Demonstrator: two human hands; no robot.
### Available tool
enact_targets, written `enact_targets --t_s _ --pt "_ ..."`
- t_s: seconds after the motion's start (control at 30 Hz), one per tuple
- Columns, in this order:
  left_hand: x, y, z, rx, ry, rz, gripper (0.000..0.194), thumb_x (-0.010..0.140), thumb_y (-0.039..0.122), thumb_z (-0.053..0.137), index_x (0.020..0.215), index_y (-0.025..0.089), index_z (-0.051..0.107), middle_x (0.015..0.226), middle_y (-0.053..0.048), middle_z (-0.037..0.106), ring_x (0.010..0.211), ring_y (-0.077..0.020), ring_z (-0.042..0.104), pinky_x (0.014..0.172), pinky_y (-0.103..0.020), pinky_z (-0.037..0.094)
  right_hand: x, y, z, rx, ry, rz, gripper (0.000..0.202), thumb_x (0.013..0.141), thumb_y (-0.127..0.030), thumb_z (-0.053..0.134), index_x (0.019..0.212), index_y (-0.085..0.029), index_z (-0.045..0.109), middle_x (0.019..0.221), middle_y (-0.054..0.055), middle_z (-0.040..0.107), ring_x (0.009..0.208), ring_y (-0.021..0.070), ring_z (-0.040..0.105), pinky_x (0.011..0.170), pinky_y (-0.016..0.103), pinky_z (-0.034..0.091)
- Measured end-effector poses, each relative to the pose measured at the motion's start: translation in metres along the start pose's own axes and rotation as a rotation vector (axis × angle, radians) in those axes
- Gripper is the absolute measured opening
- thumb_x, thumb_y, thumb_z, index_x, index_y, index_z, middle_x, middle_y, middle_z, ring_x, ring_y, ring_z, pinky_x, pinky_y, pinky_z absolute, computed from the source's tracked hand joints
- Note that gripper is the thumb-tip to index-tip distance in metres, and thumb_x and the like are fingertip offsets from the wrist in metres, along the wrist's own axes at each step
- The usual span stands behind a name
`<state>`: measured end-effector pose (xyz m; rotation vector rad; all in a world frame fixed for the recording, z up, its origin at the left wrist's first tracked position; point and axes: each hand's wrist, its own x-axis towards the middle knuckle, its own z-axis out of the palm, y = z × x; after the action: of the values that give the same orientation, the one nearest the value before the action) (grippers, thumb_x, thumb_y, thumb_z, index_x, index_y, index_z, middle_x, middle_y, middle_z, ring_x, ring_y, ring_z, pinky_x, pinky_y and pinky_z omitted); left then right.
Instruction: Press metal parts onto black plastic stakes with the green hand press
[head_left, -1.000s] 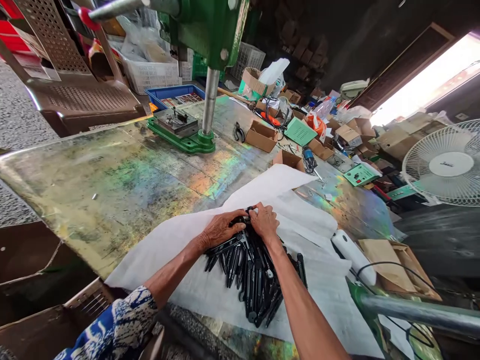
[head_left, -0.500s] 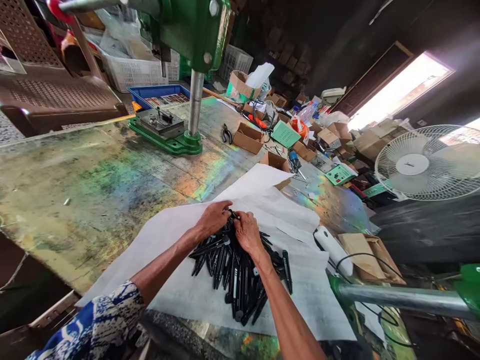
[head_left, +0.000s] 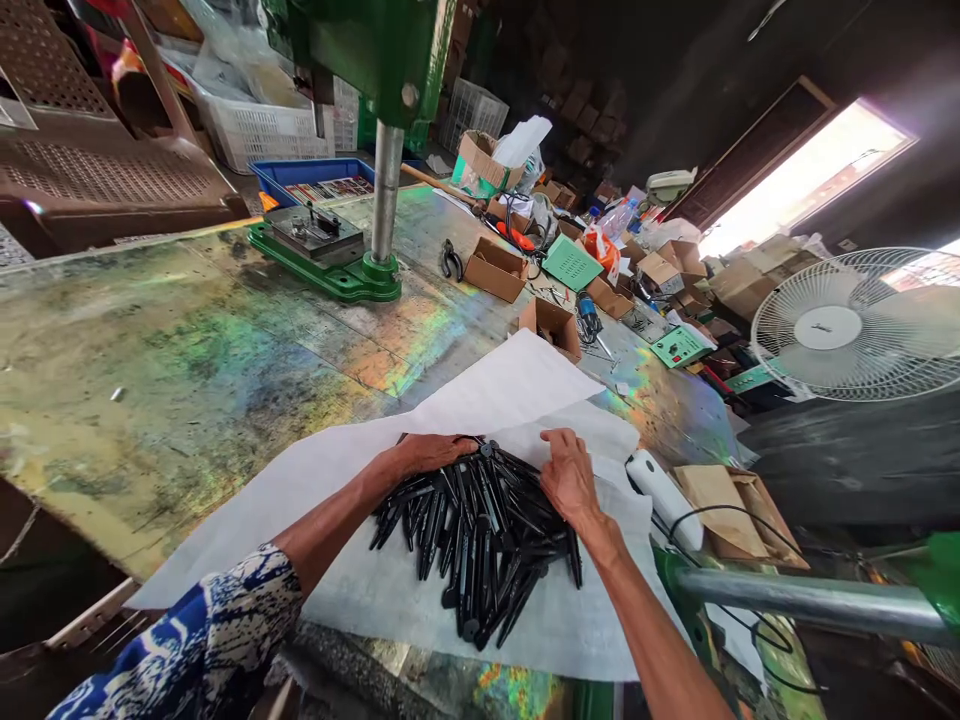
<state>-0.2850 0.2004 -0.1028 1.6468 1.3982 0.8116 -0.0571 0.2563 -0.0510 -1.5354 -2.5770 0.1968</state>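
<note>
A heap of slim black pen-shaped pieces [head_left: 480, 540], many with pointed ends, lies on a white sheet [head_left: 360, 590]. My left hand [head_left: 431, 455] rests along the far left edge of the heap, its fingers stretched out flat and the tips touching the topmost pieces. Beside the heap's right edge is my right hand [head_left: 571, 480], over the sheet, with thumb and forefinger apart and nothing seen between them. Its other fingers are partly hidden.
A green press [head_left: 360, 275] stands on the stained table [head_left: 187, 370]. Pliers [head_left: 451, 262], open cardboard boxes [head_left: 495, 270] and a blue-handled tool [head_left: 589, 315] lie beyond the sheet. At the right are a fan [head_left: 829, 328], a white device [head_left: 664, 495] and a metal bar [head_left: 810, 600].
My hands were together over the top of the heap, fingers on a black piece; now they are apart. The right hand has moved right, and the left lies flatter.
</note>
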Motion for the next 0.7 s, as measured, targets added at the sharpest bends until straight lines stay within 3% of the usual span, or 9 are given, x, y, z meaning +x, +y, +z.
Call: enact_targets --t_s 0.1,0.2,0.33,0.57,0.7 --pt "0.0 0.001 -0.001 -0.001 0.0 0.017 0.027 0.084 0.036 0.048 0.101 0.03 0.068 0.102 0.005 0.071 0.104 -0.019 0.06 0.096 -0.028 0.041 0.005 0.022 -0.002 -0.129 -0.013 0.041 0.036 0.073 -0.001 0.045 0.102 -0.013 0.062 0.107 0.014 0.059 0.097 0.0285 0.049 0.077 0.037 0.036" --pt "0.001 0.0 -0.001 -0.041 -0.006 0.036 0.023 0.083 0.036 0.049 0.095 0.029 0.068 0.096 0.005 0.071 0.1 -0.0182 0.06 0.093 -0.026 0.041 0.013 0.029 -0.007 -0.202 -0.002 0.04 0.024 0.082 -0.005 0.045 0.094 -0.016 0.063 0.101 0.011 0.062 0.095 0.0267 0.05 0.077 0.036 0.033" --pt "0.003 0.001 0.001 -0.132 -0.069 0.05 0.025 0.085 0.038 0.046 0.09 0.025 0.066 0.088 0.003 0.069 0.092 -0.0168 0.06 0.089 -0.026 0.044 0.022 0.021 -0.025 -0.264 0.038 -0.047 0.021 0.086 -0.008 0.046 0.092 -0.016 0.064 0.1 0.008 0.063 0.1 0.0255 0.049 0.085 0.037 0.029" --pt "0.005 0.006 0.002 -0.185 -0.14 0.035 0.021 0.084 0.033 0.043 0.083 0.022 0.061 0.08 0.003 0.063 0.083 -0.0152 0.058 0.079 -0.024 0.045 0.025 -0.002 -0.049 -0.423 0.219 -0.406 0.025 0.084 -0.002 0.046 0.088 -0.015 0.067 0.1 0.007 0.067 0.105 0.025 0.048 0.093 0.038 0.024" --pt "0.007 0.003 0.001 -0.186 -0.178 0.045 0.021 0.083 0.035 0.043 0.081 0.021 0.059 0.078 0.003 0.062 0.079 -0.0148 0.057 0.074 -0.023 0.045 0.025 -0.003 -0.051 -0.446 0.194 -0.434 0.026 0.085 -0.003 0.045 0.087 -0.016 0.067 0.096 0.007 0.068 0.105 0.025 0.047 0.094 0.039 0.023"
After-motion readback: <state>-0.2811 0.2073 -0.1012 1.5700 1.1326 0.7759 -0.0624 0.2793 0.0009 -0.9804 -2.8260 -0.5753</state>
